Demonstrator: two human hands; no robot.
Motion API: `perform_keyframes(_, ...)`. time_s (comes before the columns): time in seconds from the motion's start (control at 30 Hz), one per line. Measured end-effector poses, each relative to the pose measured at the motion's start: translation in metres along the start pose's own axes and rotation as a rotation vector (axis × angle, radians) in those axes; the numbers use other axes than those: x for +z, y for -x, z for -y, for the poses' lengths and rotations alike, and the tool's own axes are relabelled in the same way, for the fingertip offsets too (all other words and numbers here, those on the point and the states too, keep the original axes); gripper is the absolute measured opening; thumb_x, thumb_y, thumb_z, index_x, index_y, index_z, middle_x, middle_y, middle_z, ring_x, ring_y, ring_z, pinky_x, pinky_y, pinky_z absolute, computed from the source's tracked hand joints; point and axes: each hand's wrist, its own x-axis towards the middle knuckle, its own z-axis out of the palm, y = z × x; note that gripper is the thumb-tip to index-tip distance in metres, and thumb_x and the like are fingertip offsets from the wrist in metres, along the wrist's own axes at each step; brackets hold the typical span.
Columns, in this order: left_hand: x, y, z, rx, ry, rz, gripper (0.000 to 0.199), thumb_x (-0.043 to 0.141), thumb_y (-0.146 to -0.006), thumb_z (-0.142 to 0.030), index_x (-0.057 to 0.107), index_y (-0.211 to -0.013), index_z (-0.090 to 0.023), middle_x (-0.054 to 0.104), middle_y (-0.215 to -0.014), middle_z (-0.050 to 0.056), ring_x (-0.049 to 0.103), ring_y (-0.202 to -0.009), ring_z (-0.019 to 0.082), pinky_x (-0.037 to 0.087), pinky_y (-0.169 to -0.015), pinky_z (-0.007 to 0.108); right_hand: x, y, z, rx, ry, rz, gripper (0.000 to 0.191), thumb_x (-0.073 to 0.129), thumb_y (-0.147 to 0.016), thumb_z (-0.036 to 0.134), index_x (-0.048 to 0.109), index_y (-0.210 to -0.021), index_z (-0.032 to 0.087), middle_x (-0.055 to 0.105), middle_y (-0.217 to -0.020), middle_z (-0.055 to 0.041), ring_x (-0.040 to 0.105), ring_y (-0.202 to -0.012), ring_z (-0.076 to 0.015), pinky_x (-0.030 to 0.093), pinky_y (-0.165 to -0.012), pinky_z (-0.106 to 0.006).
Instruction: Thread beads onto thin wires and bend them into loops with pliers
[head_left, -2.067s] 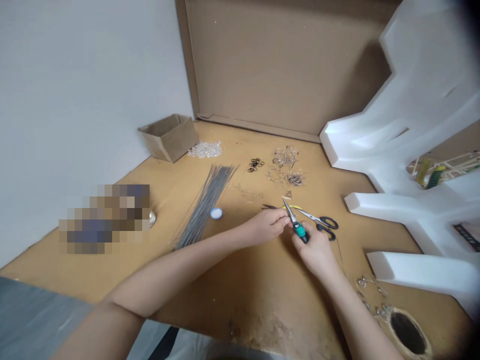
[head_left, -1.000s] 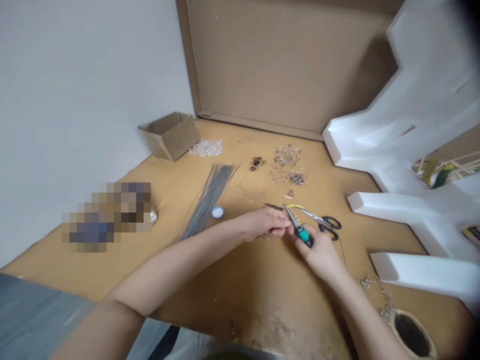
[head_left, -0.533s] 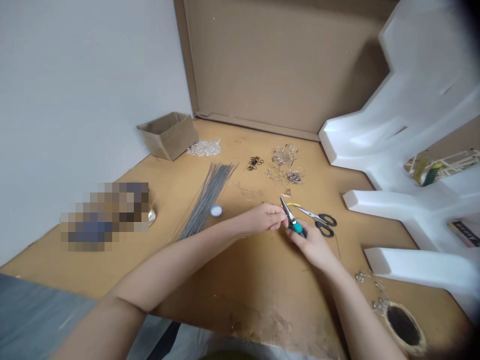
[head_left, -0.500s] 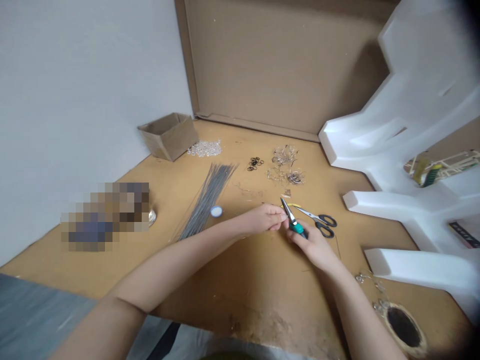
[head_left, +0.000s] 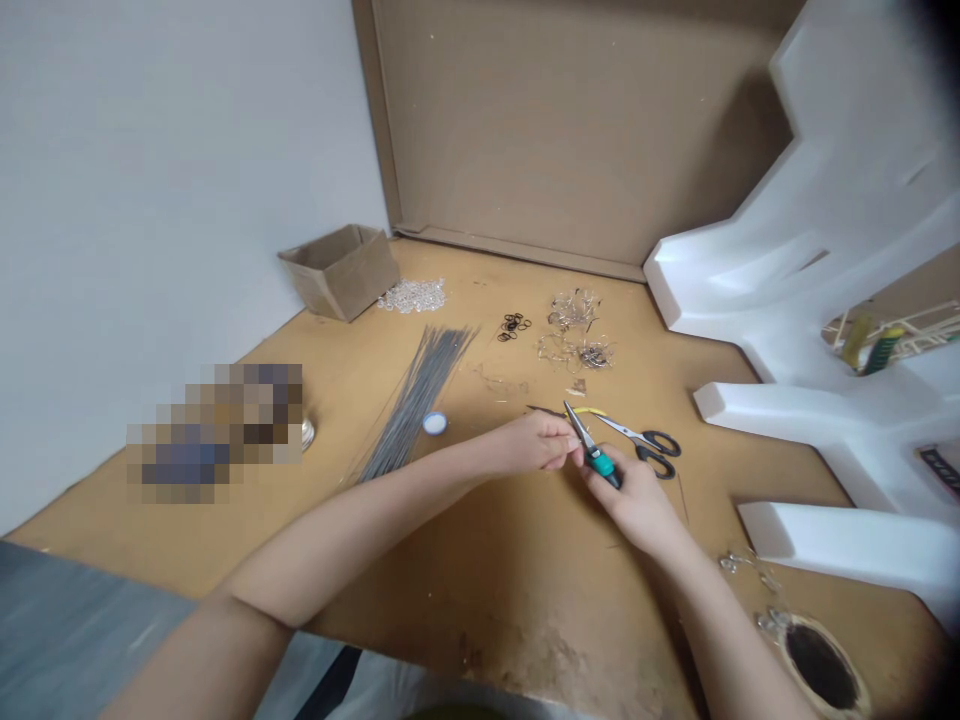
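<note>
My right hand [head_left: 634,500] is wrapped round long-nosed pliers [head_left: 602,465] with a green grip, their metal jaws pointing up and away from me. Beside the pliers, my left hand [head_left: 536,445] is closed in a pinch, its fingertips close to my right fingers. Whatever it pinches is too small to make out. Scissors [head_left: 652,450] with black handles lie just beyond my right hand, partly behind the pliers. Left of my hands are a bundle of thin grey wires [head_left: 412,400] and a small round white piece with a blue rim [head_left: 434,424].
Past my hands lie black rings [head_left: 514,325] and tangled wire pieces [head_left: 575,310]. A cardboard box [head_left: 330,285] stands by a heap of clear beads [head_left: 414,295]. White moulded foam [head_left: 772,405] borders the right side. A round dark-centred object [head_left: 823,665] sits at the lower right.
The view has shifted slightly, so most things appear a little further right. Both hands keep nearly the same pose, and the pliers stay in my right hand.
</note>
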Motion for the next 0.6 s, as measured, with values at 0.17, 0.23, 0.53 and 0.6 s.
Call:
perform_keyframes(0.17,0.000,0.000,0.000,-0.013,-0.021,-0.017,0.023,0.037,-0.082,-0.025,0.053,-0.073,-0.011,0.038,-0.048,-0.006,0.033,-0.045,0.006,0.027,-0.048,0.018,0.007,0.000,-0.003,0.089,0.197,-0.119,0.016,0.046,-0.074,0.034,0.053,-0.070,0.021,0.049,-0.051,0.0031,0.044,-0.048,-0.0125,0.031,-0.048,-0.021)
perform_keyframes(0.23,0.000,-0.001,0.003,-0.015,-0.029,-0.026,0.023,0.037,-0.082,-0.025,0.052,-0.073,-0.011,0.038,-0.048,-0.006,0.033,-0.045,0.006,0.027,-0.048,0.018,0.010,-0.001,-0.004,0.110,0.258,-0.155,0.015,0.046,-0.073,0.033,0.053,-0.068,0.021,0.049,-0.051,0.0025,0.045,-0.047,-0.0129,0.031,-0.048,-0.022)
perform_keyframes(0.53,-0.001,-0.002,0.004,0.079,-0.018,-0.022,0.022,0.036,-0.083,-0.027,0.050,-0.074,-0.012,0.036,-0.051,-0.006,0.031,-0.046,0.006,0.027,-0.048,0.018,0.007,-0.005,-0.001,0.074,-0.342,0.022,0.015,0.049,-0.075,0.032,0.053,-0.073,0.018,0.052,-0.054,0.0027,0.047,-0.051,-0.0121,0.037,-0.053,-0.023)
perform_keyframes(0.6,-0.001,-0.002,0.005,0.080,-0.020,-0.006,0.022,0.036,-0.083,-0.026,0.050,-0.074,-0.012,0.037,-0.050,-0.006,0.031,-0.046,0.006,0.028,-0.048,0.018,0.003,-0.005,0.000,0.108,-0.500,0.072,0.016,0.053,-0.074,0.033,0.053,-0.073,0.017,0.052,-0.056,0.0021,0.048,-0.051,-0.0116,0.039,-0.053,-0.023)
